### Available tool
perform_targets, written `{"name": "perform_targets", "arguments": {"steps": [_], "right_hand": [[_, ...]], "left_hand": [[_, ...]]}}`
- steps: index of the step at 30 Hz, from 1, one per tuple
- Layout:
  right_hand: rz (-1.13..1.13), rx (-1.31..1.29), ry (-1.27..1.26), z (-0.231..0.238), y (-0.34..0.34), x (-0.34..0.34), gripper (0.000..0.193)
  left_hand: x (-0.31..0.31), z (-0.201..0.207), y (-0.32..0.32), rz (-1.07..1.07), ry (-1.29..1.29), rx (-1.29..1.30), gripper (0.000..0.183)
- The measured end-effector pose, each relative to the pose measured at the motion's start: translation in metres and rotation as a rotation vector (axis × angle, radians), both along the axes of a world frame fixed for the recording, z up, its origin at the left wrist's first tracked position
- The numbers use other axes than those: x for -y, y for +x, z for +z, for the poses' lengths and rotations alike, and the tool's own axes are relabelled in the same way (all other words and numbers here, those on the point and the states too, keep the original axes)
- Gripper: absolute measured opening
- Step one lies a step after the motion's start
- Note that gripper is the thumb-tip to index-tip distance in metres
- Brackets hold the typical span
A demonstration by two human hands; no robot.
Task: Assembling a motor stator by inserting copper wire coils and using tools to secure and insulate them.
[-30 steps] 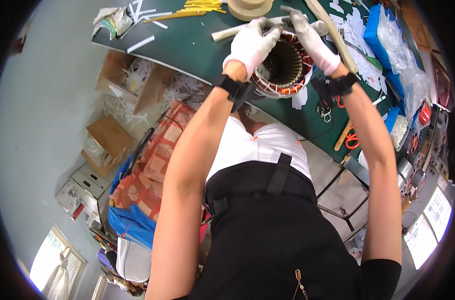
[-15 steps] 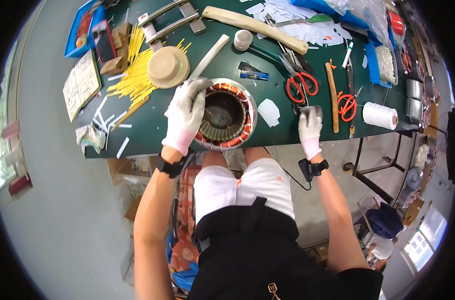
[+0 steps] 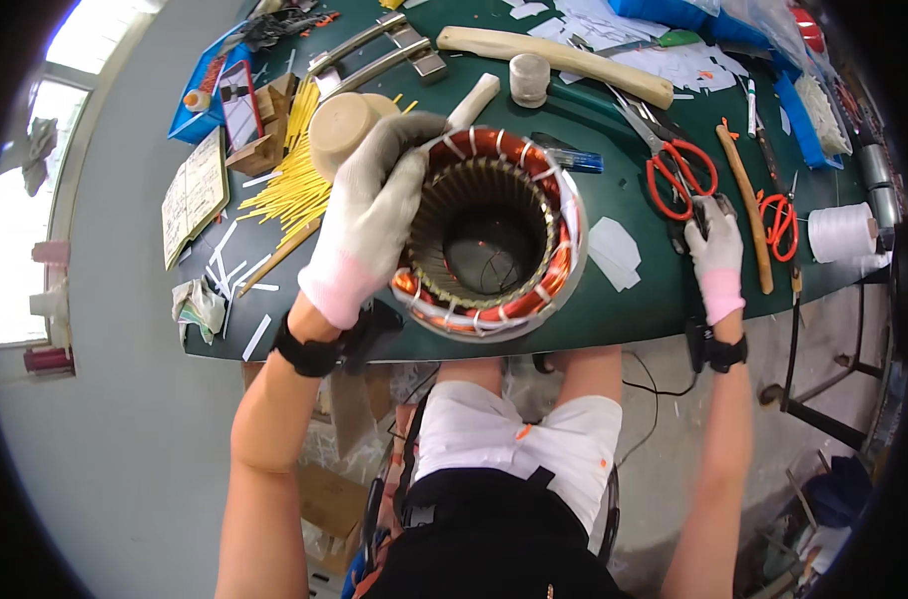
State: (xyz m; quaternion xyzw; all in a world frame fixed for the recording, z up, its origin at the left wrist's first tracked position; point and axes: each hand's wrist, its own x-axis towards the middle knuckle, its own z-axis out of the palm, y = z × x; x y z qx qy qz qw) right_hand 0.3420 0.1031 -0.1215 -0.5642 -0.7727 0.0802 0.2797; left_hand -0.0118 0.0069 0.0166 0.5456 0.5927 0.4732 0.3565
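Note:
My left hand (image 3: 369,215), in a grey-white glove with a pink cuff, grips the upper left rim of a motor stator (image 3: 572,235). The stator is a ring with copper windings bound in white lacing and a slotted hollow core, and it appears raised off the table. My right hand (image 3: 715,250), gloved alike, is at the table beside red-handled scissors (image 3: 664,165). Its fingers are curled over a dark handle-like thing just below the scissors' loops; what exactly they hold is hidden.
A green table (image 3: 454,354) carries a mallet (image 3: 530,80), a wooden bat-like bar (image 3: 564,65), yellow strips (image 3: 284,185), a beige round block (image 3: 344,130), a wooden stick (image 3: 743,205), smaller red scissors (image 3: 778,225), a white thread spool (image 3: 841,233) and a white paper piece (image 3: 614,255).
The stator has come up closer to the camera with my left hand on its rim. My right hand stays by the scissors. The whole view has shifted.

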Motion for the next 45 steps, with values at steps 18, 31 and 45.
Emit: {"name": "perform_targets", "arguments": {"steps": [18, 31, 45], "right_hand": [[0.031, -0.548, -0.371, 0.019, 0.060, -0.010, 0.030], [0.357, -0.444, -0.281, 0.099, -0.078, 0.044, 0.018], [0.649, 0.020, 0.136, 0.127, -0.095, 0.012, 0.018]], "left_hand": [[-0.029, -0.011, -0.016, -0.166, 0.132, -0.051, 0.026], [-0.042, 0.002, -0.016, -0.393, 0.165, -0.318, 0.025], [-0.042, 0.002, -0.014, -0.355, 0.254, -0.377, 0.019]]}}
